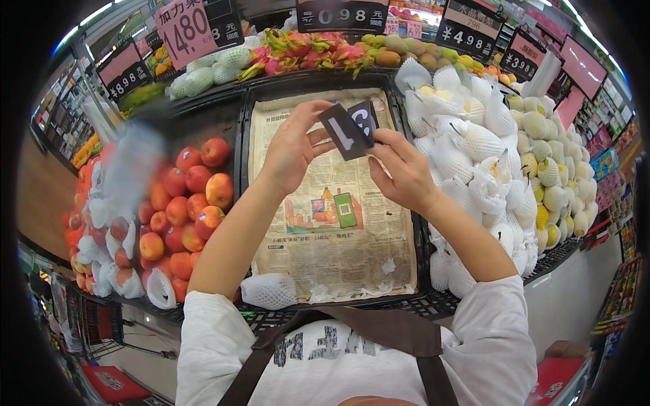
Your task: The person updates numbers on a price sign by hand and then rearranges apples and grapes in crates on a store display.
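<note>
My left hand (296, 145) and my right hand (403, 166) are raised over a newspaper-lined black crate (247, 145). Between them are two small black price number cards with white digits. The front number card (340, 132) tilts to the right, and the rear number card (363, 116) is partly hidden behind it. My left fingers are closed at the upper left edge of the front card. At the right edges, my right thumb and fingers pinch the cards. Beneath my hands lies the worn newspaper (325, 247), with a white foam fruit sleeve (269, 291) at its near left corner.
Red apples (177, 211) are heaped left of the crate, with white foam sleeves among them. Foam-wrapped pears (467, 159) are piled on the right. Dragon fruit (298, 51) and mangoes (399, 51) line the far side below hanging price signs (342, 15). A blurred clear shape (135, 162) hangs over the apples.
</note>
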### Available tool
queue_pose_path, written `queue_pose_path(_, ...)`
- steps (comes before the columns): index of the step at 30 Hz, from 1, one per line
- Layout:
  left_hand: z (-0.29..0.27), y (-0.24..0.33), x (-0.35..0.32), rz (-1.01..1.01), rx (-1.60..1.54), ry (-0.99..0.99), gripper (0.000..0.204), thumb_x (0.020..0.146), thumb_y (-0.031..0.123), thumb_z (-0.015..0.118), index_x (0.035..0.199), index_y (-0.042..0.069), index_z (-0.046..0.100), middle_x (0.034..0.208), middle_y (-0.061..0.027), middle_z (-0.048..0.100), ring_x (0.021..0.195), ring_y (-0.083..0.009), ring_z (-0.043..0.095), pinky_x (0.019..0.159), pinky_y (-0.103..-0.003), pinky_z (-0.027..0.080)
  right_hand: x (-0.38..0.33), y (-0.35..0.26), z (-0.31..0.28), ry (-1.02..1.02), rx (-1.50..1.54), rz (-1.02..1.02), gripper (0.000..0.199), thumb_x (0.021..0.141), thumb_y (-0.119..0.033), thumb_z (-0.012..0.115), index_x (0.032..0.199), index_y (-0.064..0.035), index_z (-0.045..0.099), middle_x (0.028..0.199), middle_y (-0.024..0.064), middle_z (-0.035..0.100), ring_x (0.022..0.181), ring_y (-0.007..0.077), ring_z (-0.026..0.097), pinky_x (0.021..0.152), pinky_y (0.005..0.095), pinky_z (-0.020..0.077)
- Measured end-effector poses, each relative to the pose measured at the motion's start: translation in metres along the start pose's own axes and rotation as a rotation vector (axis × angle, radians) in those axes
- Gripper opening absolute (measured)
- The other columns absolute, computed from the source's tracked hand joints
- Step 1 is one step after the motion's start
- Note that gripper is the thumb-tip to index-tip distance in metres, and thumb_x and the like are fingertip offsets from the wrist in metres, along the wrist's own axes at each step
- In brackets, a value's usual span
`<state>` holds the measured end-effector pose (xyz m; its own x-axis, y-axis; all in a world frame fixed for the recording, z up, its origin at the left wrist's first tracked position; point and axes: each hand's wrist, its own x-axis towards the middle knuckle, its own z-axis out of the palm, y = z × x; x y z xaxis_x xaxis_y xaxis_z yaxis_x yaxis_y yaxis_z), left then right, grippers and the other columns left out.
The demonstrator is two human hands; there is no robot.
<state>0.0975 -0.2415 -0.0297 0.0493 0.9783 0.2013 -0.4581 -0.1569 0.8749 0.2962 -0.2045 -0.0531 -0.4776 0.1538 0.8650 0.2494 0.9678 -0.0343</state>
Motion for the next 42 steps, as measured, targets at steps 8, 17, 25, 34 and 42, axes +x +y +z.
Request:
queue_pose_path(8,0.017,-0.009,-0.015,-0.026,0.114,-0.098,0.067,0.083,0.015,0.061,0.136,0.012,0.02,0.127,-0.0123,0.041,0.104,-0.0231,0.054,0.088,-0.036,0.046,0.009,-0.003,-0.004,-0.075,-0.254,-0.195,0.023,0.065,-0.007,0.065,0.085,-0.0021,0.055,0.092,0.0096,0.05,0.087,0.0267,0.054,0.074,0.0354,0.047)
queue_pose_path(17,0.008,-0.015,-0.009,-0.005,0.159,-0.035,0.039,0.083,0.009,0.061,0.117,0.008,0.042,0.102,-0.0066,0.057,0.091,-0.0155,0.059,0.079,-0.029,0.051,0.002,-0.002,-0.01,-0.042,0.171,0.049,0.021,0.068,-0.001,0.065,0.082,-0.0037,0.05,0.091,0.0119,0.05,0.085,0.0282,0.053,0.079,0.0369,0.0472)
queue_pose_path(25,0.008,-0.026,0.0,0.024,-0.122,0.094,0.025,0.084,0.009,0.061,0.105,0.006,0.048,0.096,-0.0042,0.06,0.08,-0.0129,0.063,0.072,-0.027,0.053,0.031,0.01,0.013,0.256,1.037,0.704,0.034,0.077,0.005,0.059,0.109,-0.0021,0.048,0.105,0.007,0.052,0.083,0.0107,0.054,0.075,0.024,0.044)
queue_pose_path(34,-0.02,-0.032,0.057,-0.091,0.266,-0.049,0.023,0.085,0.013,0.058,0.105,0.01,0.047,0.1,-0.0053,0.056,0.089,-0.0178,0.06,0.074,-0.032,0.051,0.056,0.06,0.036,0.248,1.089,0.888,0.011,0.083,-0.013,0.062,0.092,-0.006,0.06,0.073,-0.0028,0.06,0.061,0.004,0.05,0.055,0.0182,0.036)
queue_pose_path(42,-0.097,0.034,0.211,-0.024,0.262,0.367,0.041,0.086,0.006,0.048,0.124,0.008,0.034,0.116,-0.0127,0.047,0.112,-0.0286,0.047,0.084,-0.043,0.044,0.121,0.128,0.039,0.178,0.913,0.779,0.014,0.084,-0.006,0.055,0.098,-0.0044,0.054,0.08,0.002,0.06,0.062,0.0087,0.057,0.054,0.0201,0.0437)
